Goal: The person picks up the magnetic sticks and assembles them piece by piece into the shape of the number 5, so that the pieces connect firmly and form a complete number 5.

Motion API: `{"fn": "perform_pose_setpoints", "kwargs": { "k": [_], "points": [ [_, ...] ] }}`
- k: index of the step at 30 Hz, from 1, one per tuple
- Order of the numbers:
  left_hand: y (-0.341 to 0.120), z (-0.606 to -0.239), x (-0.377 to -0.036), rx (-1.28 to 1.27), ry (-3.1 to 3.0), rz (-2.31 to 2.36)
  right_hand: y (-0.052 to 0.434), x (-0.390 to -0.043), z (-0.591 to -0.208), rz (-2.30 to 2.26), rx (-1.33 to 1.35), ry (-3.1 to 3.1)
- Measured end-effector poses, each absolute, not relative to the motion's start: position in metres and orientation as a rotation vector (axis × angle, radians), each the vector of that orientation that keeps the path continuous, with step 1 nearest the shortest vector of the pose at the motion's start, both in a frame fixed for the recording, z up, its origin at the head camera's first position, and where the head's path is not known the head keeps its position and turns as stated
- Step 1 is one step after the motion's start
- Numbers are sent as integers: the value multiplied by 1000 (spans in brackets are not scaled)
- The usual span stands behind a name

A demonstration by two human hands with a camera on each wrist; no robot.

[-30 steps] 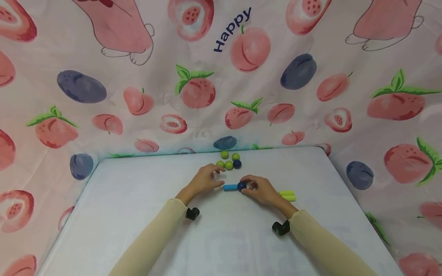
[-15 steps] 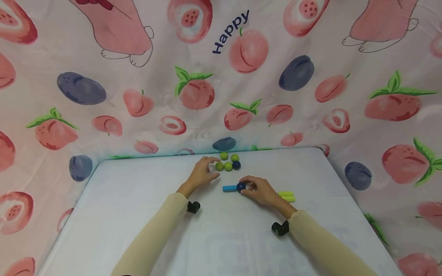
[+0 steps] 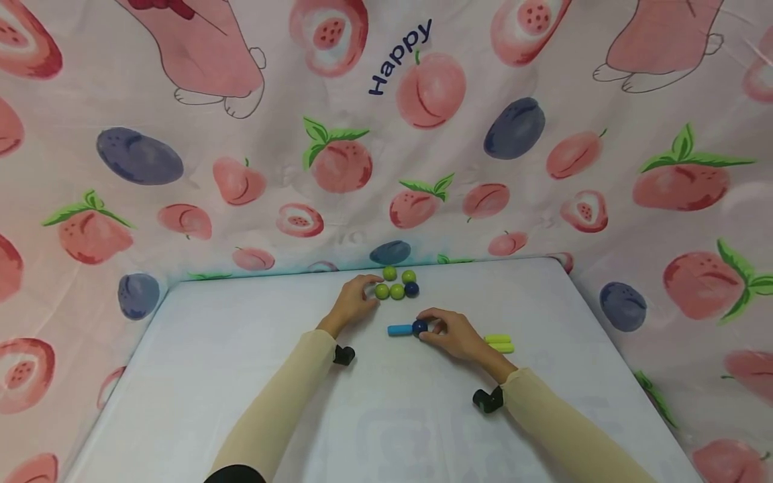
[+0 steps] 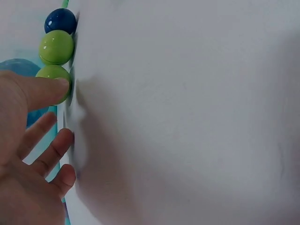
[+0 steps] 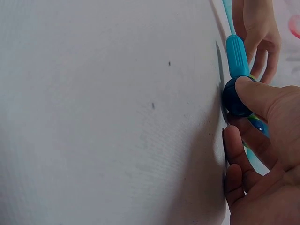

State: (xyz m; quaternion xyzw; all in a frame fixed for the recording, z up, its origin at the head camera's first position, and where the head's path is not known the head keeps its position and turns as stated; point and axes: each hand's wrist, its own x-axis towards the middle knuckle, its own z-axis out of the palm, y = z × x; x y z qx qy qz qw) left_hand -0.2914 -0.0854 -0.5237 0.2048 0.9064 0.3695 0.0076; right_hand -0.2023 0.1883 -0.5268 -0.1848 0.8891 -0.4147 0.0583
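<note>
At the far middle of a white table [image 3: 211, 376], a person's right hand [image 3: 454, 333] pinches a dark blue ball [image 3: 419, 327] between thumb and curled fingers, the ball pressed against one end of a blue stick [image 3: 399, 329] that lies flat on the surface. The right wrist view shows the thumb over the ball, but the far fingers and most of the stick's length are cut off at the frame edge. Two yellow-green sticks [image 3: 500, 343] lie just beyond this hand, partly hidden by it. The left hand [image 3: 353, 302] reaches toward a cluster of balls, its thumb tip touching the nearest green ball [image 3: 382, 292], the other fingers loosely bent and gripping nothing. Beside that ball sit a second green ball [image 3: 396, 291] and another dark blue ball [image 3: 412, 289], with two more green balls [image 3: 399, 275] behind. Both forearms wear beige sleeves [image 3: 274, 409]. A fruit-printed cloth [image 3: 543, 168] backs the scene.
</note>
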Motion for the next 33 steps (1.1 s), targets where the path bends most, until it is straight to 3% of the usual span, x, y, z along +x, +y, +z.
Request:
{"fn": "perform_pose_setpoints", "kwargs": {
  "k": [33],
  "points": [
    [-83,-528,-294,579,2825,1226,188,-202,-523,-1240,-563,2693]
  ]
}}
